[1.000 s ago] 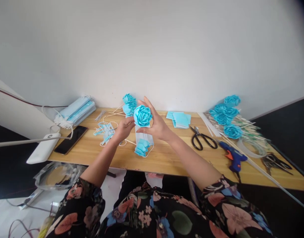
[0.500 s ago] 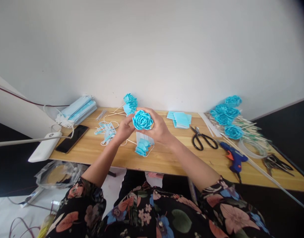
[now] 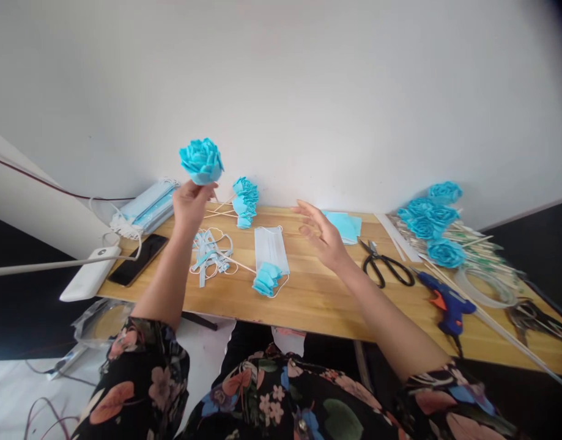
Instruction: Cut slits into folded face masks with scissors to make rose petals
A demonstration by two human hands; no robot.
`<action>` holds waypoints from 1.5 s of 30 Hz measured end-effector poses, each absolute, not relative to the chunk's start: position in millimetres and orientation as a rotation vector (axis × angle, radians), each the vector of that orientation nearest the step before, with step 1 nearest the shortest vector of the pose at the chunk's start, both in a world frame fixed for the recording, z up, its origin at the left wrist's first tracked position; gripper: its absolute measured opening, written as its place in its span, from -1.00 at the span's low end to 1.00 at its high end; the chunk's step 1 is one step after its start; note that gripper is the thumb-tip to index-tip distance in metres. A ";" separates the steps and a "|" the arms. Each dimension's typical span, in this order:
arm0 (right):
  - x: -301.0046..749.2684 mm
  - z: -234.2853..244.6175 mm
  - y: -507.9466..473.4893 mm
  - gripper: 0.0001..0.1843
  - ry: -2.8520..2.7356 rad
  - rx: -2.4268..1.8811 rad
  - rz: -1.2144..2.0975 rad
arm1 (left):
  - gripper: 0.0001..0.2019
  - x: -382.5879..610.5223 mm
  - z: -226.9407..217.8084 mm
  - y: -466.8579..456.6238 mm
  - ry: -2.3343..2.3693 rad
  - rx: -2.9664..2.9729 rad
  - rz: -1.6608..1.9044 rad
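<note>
The left hand [image 3: 189, 205] has raised one blue rose [image 3: 200, 161], pinching it alone; the right hand [image 3: 321, 235], released, spreads open beside one mask [image 3: 270, 244].

Home craft desk: glue gun [image 3: 447, 302], scissors [image 3: 385, 266], mask stack [image 3: 147, 206].

Matt, softly pleated non-woven cloth for the blue rose [image 3: 200, 160] pinched in the left hand [image 3: 189, 205]. Same dull fabric in the white-backed face mask [image 3: 270, 244] and the stacked masks [image 3: 145, 206]. Smooth, lightly sheened wood grain across the table [image 3: 317, 293]. Black-coated handles and dull metal blades on the scissors [image 3: 385, 267]. Hard blue plastic with an orange trigger on the glue gun [image 3: 446, 300]. Glossy black glass on the phone [image 3: 138, 260]. Flat matt white on the wall [image 3: 308, 91].
</note>
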State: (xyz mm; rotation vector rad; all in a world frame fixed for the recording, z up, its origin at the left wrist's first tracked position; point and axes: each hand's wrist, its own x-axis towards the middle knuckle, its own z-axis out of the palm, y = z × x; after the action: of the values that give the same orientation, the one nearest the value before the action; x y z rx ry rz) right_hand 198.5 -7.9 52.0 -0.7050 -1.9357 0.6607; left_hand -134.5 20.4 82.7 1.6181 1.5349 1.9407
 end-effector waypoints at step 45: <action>242.0 -51.2 20.9 -0.55 -2.126 -1.060 0.554 | -0.72 -171.8 5.7 101.7 1.967 1.889 1.265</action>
State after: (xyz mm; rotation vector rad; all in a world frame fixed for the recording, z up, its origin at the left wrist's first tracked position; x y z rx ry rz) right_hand 242.0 20.9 -51.2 -1.0596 -2.1256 0.5543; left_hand -171.8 101.7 5.7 1.8892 1.9674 1.2645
